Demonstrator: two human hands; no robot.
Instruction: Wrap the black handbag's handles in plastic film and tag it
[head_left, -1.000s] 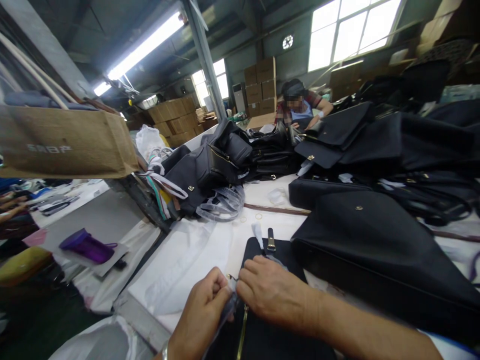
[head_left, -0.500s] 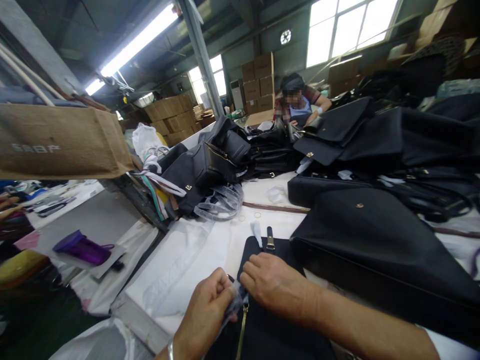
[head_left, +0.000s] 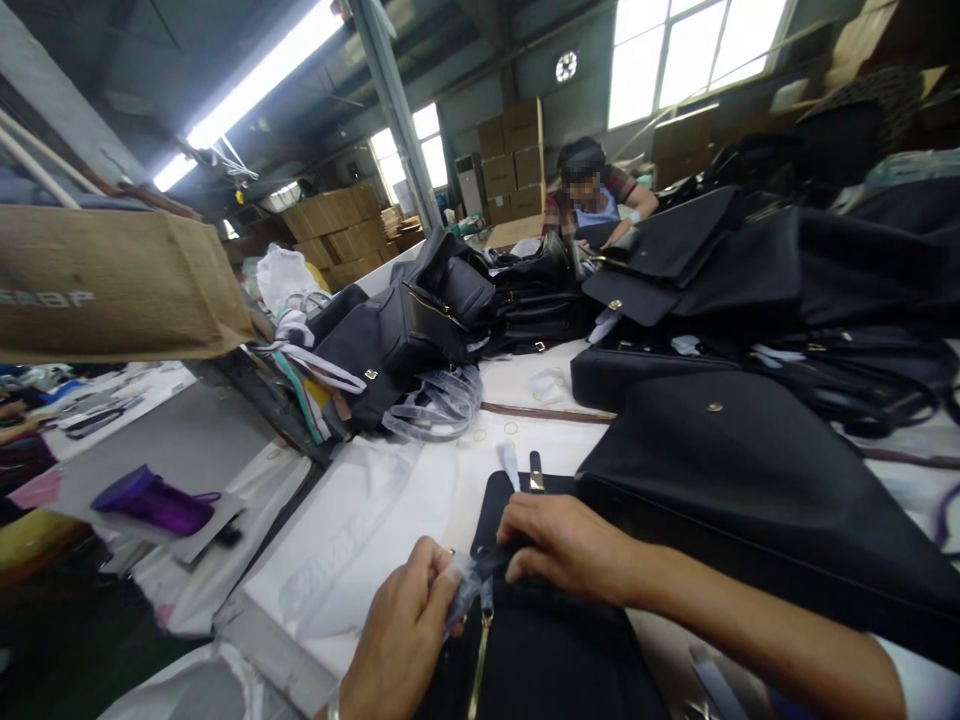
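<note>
Right in front of me lies a black bag with a gold zipper and a small gold-tipped tab at its far end. My left hand, at the bag's left edge, is closed on crumpled clear plastic wrap. Over the bag, my right hand pinches a black strap, which runs into the wrap at my left fingers. The strap's ends are hidden by my hands. A pale tissue-wrapped piece sticks out beside the tab.
Another black bag lies close on the right, with more black bags piled behind. Plastic-wrapped straps lie at back left. A purple cup stands left. A co-worker sits across the table.
My right hand has moved slightly right, away from my left, and the black strap now shows between them. The view has shifted a little.
</note>
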